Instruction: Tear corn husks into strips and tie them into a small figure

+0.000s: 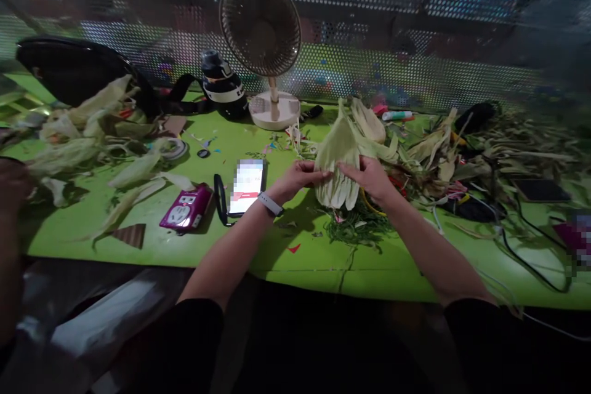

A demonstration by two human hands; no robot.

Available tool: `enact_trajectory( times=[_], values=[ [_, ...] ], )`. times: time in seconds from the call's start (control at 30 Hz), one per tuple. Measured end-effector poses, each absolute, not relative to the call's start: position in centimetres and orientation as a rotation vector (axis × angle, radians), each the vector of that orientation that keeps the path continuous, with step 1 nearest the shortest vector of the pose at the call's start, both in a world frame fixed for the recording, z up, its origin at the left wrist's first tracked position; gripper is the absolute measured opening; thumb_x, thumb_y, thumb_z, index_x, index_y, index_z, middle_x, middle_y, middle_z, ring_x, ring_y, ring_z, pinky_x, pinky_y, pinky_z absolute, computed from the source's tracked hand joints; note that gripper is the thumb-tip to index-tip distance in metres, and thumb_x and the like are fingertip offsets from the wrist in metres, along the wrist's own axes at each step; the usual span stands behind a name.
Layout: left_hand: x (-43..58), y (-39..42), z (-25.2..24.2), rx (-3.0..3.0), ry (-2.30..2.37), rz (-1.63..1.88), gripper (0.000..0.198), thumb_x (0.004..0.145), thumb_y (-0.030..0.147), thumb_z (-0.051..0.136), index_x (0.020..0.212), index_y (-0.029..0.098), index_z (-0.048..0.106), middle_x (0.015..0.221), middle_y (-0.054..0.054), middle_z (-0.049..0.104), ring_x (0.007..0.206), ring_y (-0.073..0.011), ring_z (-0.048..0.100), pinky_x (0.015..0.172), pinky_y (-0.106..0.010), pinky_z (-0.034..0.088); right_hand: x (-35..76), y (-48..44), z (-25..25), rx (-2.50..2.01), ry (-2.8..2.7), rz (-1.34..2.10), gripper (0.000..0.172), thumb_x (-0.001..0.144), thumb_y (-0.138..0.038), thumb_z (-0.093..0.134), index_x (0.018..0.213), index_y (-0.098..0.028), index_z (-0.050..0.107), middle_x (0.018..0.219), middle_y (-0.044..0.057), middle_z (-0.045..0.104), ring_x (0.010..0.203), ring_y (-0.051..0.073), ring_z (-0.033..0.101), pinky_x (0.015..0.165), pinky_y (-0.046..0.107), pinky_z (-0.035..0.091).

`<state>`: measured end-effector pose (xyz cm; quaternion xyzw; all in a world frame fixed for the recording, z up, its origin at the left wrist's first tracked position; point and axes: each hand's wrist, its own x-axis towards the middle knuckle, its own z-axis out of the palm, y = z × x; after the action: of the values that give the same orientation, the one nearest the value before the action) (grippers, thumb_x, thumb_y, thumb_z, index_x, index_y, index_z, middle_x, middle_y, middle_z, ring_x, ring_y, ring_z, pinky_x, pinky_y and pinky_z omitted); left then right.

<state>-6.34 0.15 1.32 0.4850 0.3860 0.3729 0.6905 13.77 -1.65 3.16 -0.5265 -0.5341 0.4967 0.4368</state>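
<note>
Between my two hands a pale green corn husk hangs over the green table, its pointed end up and its lower edge split into strips. My left hand pinches its left side, a watch on that wrist. Opposite, my right hand pinches the right side with thumb and fingers. Under the husk lies a tangle of green stringy strands. Another dry husk rests just behind, and a heap of dried husks and leaves spreads to the right.
A white desk fan and a dark bottle stand at the back. Left of my arm are a lit phone and a purple power socket. More husks lie farther left, near another person's hand. Cables cross the right side.
</note>
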Motion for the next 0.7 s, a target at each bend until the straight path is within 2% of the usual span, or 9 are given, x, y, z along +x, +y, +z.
enact_trajectory(
  times=[0.07,0.23,0.37,0.53,0.63,0.7],
  values=[
    [-6.3,0.2,1.0,1.056,0.854,0.835,0.044,0.05,0.044,0.096,0.071,0.012,0.074,0.06,0.003,0.063,0.053,-0.0036,0.05,0.052,-0.019,0.038,13.4,-1.9,3.1,-1.296,-1.29,1.315,0.054,0.055,-0.055,0.089,0.089,-0.017,0.072,0.084,0.006,0.077,0.077,0.023,0.07,0.075,0.038,0.058],
    [-6.6,0.4,0.6,0.93,0.883,0.861,0.047,0.047,0.047,0.097,0.066,0.013,0.069,0.062,0.003,0.065,0.054,-0.0056,0.056,0.055,-0.022,0.047,13.2,-1.9,2.8,-1.294,-1.178,1.35,0.057,0.048,-0.049,0.093,0.091,-0.017,0.074,0.087,0.008,0.079,0.085,0.027,0.074,0.084,0.043,0.058],
    [-7.1,0.5,0.6,0.902,0.874,0.862,0.048,0.046,0.047,0.097,0.067,0.014,0.069,0.062,0.003,0.065,0.053,-0.0057,0.057,0.053,-0.021,0.047,13.8,-1.6,3.1,-1.334,-1.136,1.342,0.052,0.045,-0.051,0.093,0.08,-0.017,0.075,0.083,0.008,0.079,0.076,0.025,0.072,0.078,0.042,0.058],
    [-7.2,0.5,0.7,0.99,0.896,0.848,0.045,0.056,0.049,0.093,0.066,0.014,0.067,0.06,0.004,0.062,0.05,-0.0041,0.054,0.05,-0.019,0.042,14.2,-1.5,3.5,-1.302,-1.187,1.335,0.049,0.045,-0.052,0.094,0.072,-0.017,0.073,0.076,0.004,0.076,0.071,0.022,0.069,0.073,0.039,0.058],
    [-6.9,0.1,0.7,1.033,0.914,0.836,0.041,0.059,0.046,0.092,0.078,0.015,0.073,0.072,0.002,0.068,0.059,-0.0055,0.059,0.055,-0.019,0.044,14.0,-1.7,3.2,-1.315,-1.149,1.367,0.05,0.043,-0.046,0.096,0.077,-0.018,0.074,0.075,0.003,0.076,0.071,0.021,0.069,0.073,0.038,0.058],
    [-6.6,-0.2,0.7,1.04,0.914,0.79,0.046,0.059,0.045,0.093,0.09,0.016,0.076,0.081,0.0,0.073,0.066,-0.0081,0.063,0.061,-0.022,0.047,13.8,-1.9,2.9,-1.328,-1.144,1.431,0.051,0.043,-0.043,0.097,0.08,-0.018,0.074,0.074,0.003,0.076,0.069,0.021,0.068,0.073,0.039,0.059]
  ],
)
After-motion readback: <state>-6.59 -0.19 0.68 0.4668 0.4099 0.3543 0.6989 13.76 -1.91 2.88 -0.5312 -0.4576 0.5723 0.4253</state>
